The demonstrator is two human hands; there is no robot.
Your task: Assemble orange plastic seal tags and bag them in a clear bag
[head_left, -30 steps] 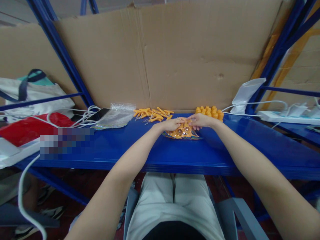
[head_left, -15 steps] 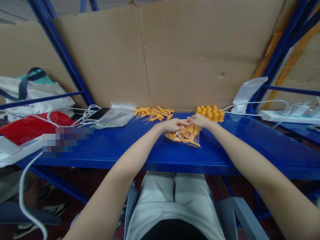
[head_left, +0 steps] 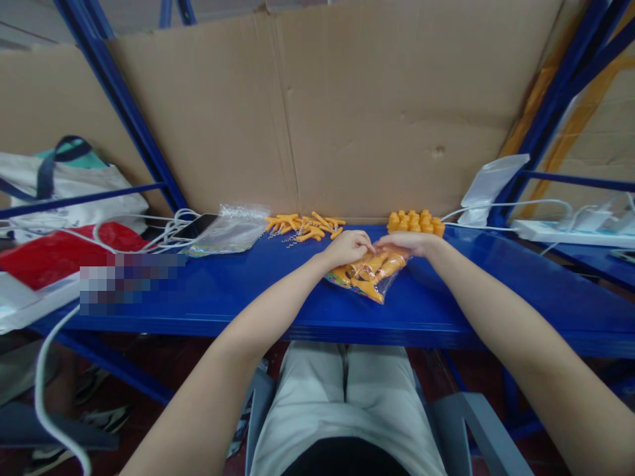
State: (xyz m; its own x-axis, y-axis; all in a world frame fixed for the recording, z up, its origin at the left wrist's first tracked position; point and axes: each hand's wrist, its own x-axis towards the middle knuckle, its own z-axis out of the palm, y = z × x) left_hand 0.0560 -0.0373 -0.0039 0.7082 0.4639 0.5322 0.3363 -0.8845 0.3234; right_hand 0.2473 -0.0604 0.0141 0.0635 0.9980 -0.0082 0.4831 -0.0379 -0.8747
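A clear plastic bag [head_left: 370,271] with several orange plastic pieces inside lies on the blue table, its far edge between my hands. My left hand [head_left: 350,248] grips the bag's upper left edge, fingers curled together. At the upper right edge is my right hand [head_left: 407,244], its fingers reaching along the plastic and closed on it; part of them is hidden. Just beyond my right hand stand several orange pieces in rows [head_left: 415,221]. Loose orange sticks with small metal chains [head_left: 305,226] are heaped behind my left hand.
Flat clear bags [head_left: 233,228] and a dark phone-like slab [head_left: 197,227] lie to the left, beside white cables. A red bag [head_left: 74,248] and a cloth tote [head_left: 64,185] sit farther left. A power strip [head_left: 555,230] is at the right. Cardboard [head_left: 372,112] walls the back.
The bag has turned and shifted slightly toward me, its near corner now lower. My right hand has moved right and flattened along the edge; my left fingers have curled more.
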